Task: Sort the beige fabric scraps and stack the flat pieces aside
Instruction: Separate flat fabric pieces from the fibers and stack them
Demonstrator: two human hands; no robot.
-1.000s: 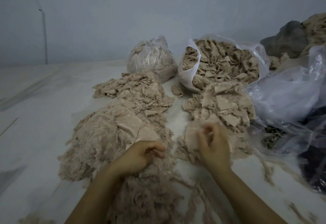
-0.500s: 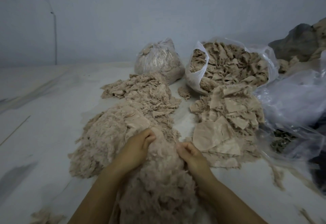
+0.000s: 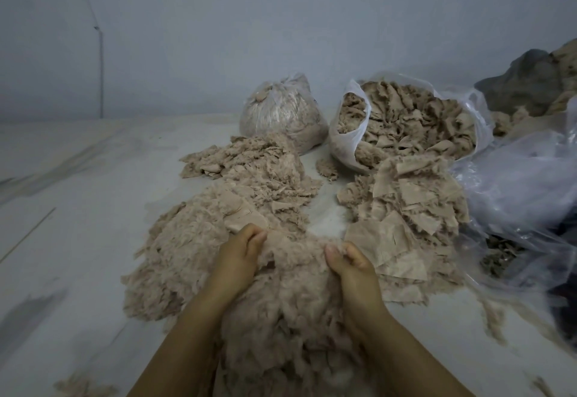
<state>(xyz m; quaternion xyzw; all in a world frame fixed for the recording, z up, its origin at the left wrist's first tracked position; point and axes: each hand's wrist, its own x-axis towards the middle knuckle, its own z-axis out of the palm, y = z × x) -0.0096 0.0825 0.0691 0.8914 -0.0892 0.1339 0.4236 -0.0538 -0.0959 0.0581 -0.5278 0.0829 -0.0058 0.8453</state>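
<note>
Hands meet over the big fluffy mound of shredded beige fabric scraps point(image 3: 290, 312) lying on the pale surface point(image 3: 71, 240) close to the person: the left hand point(image 3: 239, 256) has its fingers curled into a tuft at the mound's top, and the right hand point(image 3: 351, 267) pinches another tuft just beside it. To the right of that hand, touching the mound's edge, sits the stack of flat beige fabric pieces point(image 3: 402, 228). Behind it an open clear plastic bag of crumpled beige scraps point(image 3: 409, 128) stands beside a tied clear plastic bag point(image 3: 281, 115).
</note>
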